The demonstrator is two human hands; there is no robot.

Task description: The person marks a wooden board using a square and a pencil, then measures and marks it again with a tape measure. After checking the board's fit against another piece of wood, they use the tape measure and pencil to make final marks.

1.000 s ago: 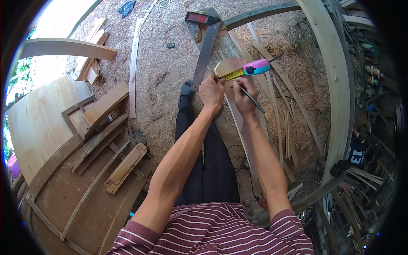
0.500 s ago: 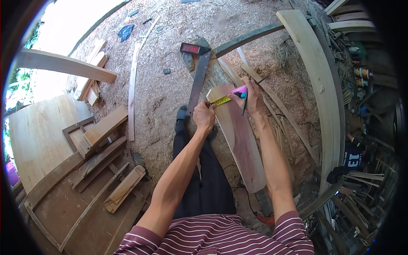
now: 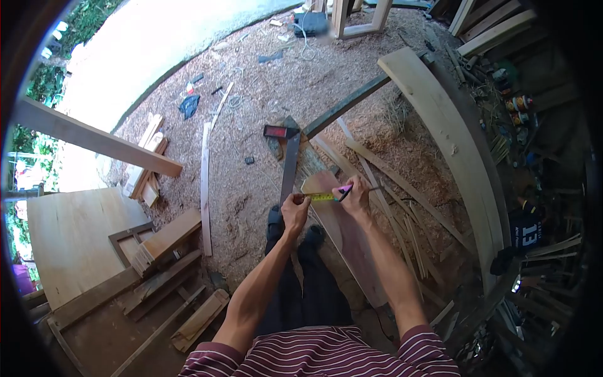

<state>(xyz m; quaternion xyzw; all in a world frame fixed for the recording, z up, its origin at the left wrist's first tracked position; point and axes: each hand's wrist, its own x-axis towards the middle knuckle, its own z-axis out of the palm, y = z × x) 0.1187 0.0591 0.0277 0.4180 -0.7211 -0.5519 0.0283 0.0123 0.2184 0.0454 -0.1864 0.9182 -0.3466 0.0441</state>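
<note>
A yellow tape measure blade [image 3: 322, 197] stretches across the near-square end of a wooden board [image 3: 344, 227], which has a reddish middle and pale edges. My left hand [image 3: 294, 212] pinches the blade's free end at the board's left edge. In my right hand [image 3: 357, 198] is the pink tape measure case [image 3: 345, 191], closed in the fingers over the board's right side. A thin dark stick, perhaps a pencil, pokes out from that hand. Beyond my left hand lies a large square [image 3: 289, 164] with a dark metal blade and a red-marked head.
A long, wide plank [image 3: 452, 141] rests at the right, near a dark beam [image 3: 348, 103]. Thin wood strips [image 3: 408, 195] lie beside the board. Stacked timber [image 3: 166, 242] and a plywood sheet [image 3: 81, 232] are at left. A person in a dark number-13 shirt [image 3: 526, 229] is at far right.
My view has tipped upward, so the scene sits lower and more background shows. Both hands stay on the tape measure; the right hand has turned and sits lower against the board.
</note>
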